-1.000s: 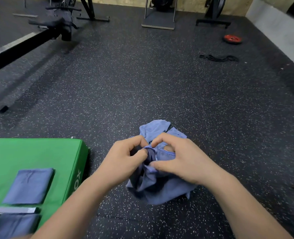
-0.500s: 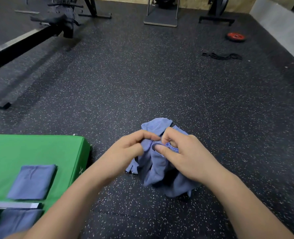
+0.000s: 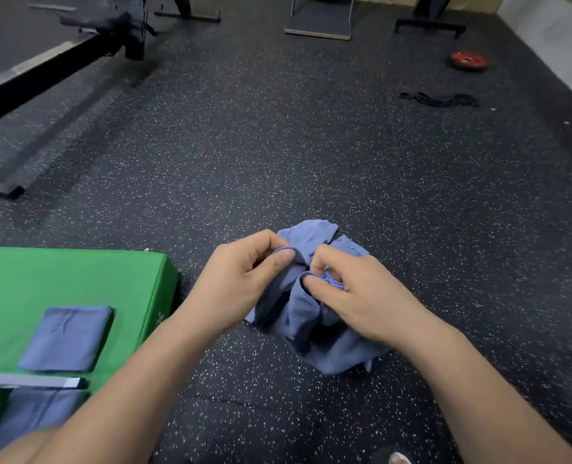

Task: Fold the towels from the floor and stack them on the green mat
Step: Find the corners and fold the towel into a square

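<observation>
So the left hand (image 3: pixel 244 279) and right hand (image 3: pixel 355 296) both have fingers (image 3: pixel 279 262) pinched on the towel (image 3: pixel 314 326) hem, nearly touching, the rest bunched below them, probably resting on the floor (image 3: pixel 311 162), with the mat (image 3: pixel 77 272) off past the left hand.

The left hand (image 3: pixel 241 279) and the right hand (image 3: pixel 361 296) have drawn slightly apart over the crumpled blue towel (image 3: pixel 311 326). A second ago their thumbs met on one bunch of cloth; now each hand pinches its own stretch of hem, with a raised fold between them. The left fingers (image 3: pixel 278 264) have shifted onto a thin edge near the towel's top. The view has tipped a little, so the green mat (image 3: pixel 77 279) sits higher in it
</observation>
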Available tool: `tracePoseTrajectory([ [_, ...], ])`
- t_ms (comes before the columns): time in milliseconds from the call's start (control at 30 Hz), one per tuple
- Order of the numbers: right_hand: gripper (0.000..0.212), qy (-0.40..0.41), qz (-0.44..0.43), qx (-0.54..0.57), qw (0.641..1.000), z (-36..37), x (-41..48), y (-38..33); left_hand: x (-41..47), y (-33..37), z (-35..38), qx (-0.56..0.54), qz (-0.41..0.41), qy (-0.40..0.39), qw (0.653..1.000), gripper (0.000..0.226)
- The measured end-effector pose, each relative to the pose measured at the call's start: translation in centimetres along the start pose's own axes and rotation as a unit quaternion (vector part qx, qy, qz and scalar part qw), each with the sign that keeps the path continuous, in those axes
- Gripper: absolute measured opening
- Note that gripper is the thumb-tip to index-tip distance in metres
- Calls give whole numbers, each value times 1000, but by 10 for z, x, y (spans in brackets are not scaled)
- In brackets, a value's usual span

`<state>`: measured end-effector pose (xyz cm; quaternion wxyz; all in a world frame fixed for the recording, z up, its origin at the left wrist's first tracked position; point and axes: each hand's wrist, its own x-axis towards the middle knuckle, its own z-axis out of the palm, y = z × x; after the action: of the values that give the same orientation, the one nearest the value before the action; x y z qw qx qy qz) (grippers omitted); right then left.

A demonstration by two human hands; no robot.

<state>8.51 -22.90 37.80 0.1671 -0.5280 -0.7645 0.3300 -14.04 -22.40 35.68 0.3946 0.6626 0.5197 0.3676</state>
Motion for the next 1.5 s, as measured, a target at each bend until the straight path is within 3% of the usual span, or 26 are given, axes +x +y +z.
tracePoseTrajectory([
  [200, 38, 71, -10, 15, 997, -1, 2, 5, 0, 4, 0, 62, 42, 77, 994, 5],
  [333, 39, 107, 8, 46, 993, -2, 3, 4, -6, 10, 8, 20, 30, 79, 996, 16],
  [533, 39, 130, 27, 56, 990, 2, 5, 0, -11, 16, 20, 119, 92, 94, 984, 23],
  [600, 39, 138, 33, 65, 988, 2, 5, -1, -13, 18, 24, 125, 97, 109, 981, 16],
  [667, 40, 139, 38, 74, 987, 3, 5, -1, -16, 22, 26, 130, 95, 109, 981, 4],
  [800, 39, 129, 42, 98, 986, 4, 7, 0, -16, 24, 26, 140, 90, 89, 982, 25],
  [933, 36, 102, 29, 105, 989, 2, 7, 2, -14, 19, 26, 144, 85, 103, 980, 16],
  [1033, 35, 92, 22, 79, 992, -1, 6, 5, -10, 14, 21, 146, 78, 128, 978, 3],
  [1200, 38, 98, 34, 12, 995, -11, 4, 16, -2, 9, 2, 90, 9, 168, 982, 14],
  [1500, 35, 82, 25, 26, 996, -11, 4, 13, -4, 8, 10, 71, 1, 87, 994, 17],
])
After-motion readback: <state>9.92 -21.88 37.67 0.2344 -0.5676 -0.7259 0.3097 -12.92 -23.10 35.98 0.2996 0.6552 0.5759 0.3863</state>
